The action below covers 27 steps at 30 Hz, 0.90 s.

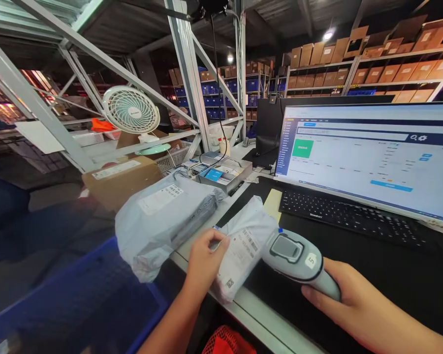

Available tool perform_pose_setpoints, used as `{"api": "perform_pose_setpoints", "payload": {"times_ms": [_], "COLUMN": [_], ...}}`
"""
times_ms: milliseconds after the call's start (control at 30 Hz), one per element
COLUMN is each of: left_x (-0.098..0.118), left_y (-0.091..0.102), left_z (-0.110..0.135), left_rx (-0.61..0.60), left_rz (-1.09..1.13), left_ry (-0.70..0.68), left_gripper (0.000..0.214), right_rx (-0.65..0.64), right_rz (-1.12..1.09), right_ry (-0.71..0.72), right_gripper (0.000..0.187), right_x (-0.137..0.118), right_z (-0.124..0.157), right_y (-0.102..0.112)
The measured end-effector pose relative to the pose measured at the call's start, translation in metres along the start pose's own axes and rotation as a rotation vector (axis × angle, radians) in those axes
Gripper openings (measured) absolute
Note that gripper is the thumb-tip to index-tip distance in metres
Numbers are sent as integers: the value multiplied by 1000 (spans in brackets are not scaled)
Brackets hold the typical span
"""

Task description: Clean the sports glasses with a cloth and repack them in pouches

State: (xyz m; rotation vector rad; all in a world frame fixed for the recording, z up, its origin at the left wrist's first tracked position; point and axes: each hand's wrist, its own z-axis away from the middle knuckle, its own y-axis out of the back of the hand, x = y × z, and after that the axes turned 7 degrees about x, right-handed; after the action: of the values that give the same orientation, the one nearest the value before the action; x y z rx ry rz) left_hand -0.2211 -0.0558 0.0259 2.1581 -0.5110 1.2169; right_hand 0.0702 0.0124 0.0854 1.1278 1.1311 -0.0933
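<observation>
Grey plastic forms the handle of the barcode scanner, around which the fingers of the right hand are clamped; the scanner's head is turned leftward, just beside the printed label of a small white mailer bag. The left edge of this bag is pinched by the left hand, whose fingertips are drawn together on the plastic. The bag is seen lying at the front edge of the workbench, partly on a black desk mat, between the scanner and a larger grey parcel, which it touches. Behind the larger parcel a cardboard box is placed, and above it a white desk fan is clipped to the racking. A keyboard and a lit monitor are set at the right, a metal tray of small items behind the bag, and a blue bin below at the left.
</observation>
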Motion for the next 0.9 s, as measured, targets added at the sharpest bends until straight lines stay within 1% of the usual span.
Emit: {"api": "perform_pose_setpoints", "payload": {"times_ms": [67,133,233,300,367,433,500,567,667,767,833,900], "left_x": [0,-1,-3,-7,-11,-16,-18,-16,-9,-6,-5,-5], "left_y": [-1,-3,-4,-3,-1,2,3,3,1,-1,-2,-2], "left_z": [-2,-4,-7,-11,-16,-21,-24,-25,-23,-19,-17,-16], "left_rx": [-24,-30,-35,-38,-34,-28,-25,-16,-4,2,8,19], "left_rz": [14,28,47,57,67,92,131,156,149,133,123,113], "left_ry": [-5,-14,-21,-16,29,123,219,285,334,319,294,267], "left_gripper": [24,24,25,26,30,37,46,54,62,62,60,58], "right_rx": [-42,-54,-52,-18,33,76,73,41,41,28,24,89], "right_rz": [-36,-68,-114,-145,-187,-244,-296,-327,-333,-318,-296,-289], "right_ry": [-7,-24,-67,-124,-220,-327,-378,-363,-333,-267,-224,-246], "right_gripper": [11,10,11,16,24,32,38,41,35,26,23,26], "right_x": [-8,-10,-12,-14,-11,-2,10,17,13,-1,-5,0], "right_z": [-9,-9,0,9,18,27,33,36,36,34,34,38], "right_y": [-3,-2,2,6,8,10,11,11,12,15,15,11]}}
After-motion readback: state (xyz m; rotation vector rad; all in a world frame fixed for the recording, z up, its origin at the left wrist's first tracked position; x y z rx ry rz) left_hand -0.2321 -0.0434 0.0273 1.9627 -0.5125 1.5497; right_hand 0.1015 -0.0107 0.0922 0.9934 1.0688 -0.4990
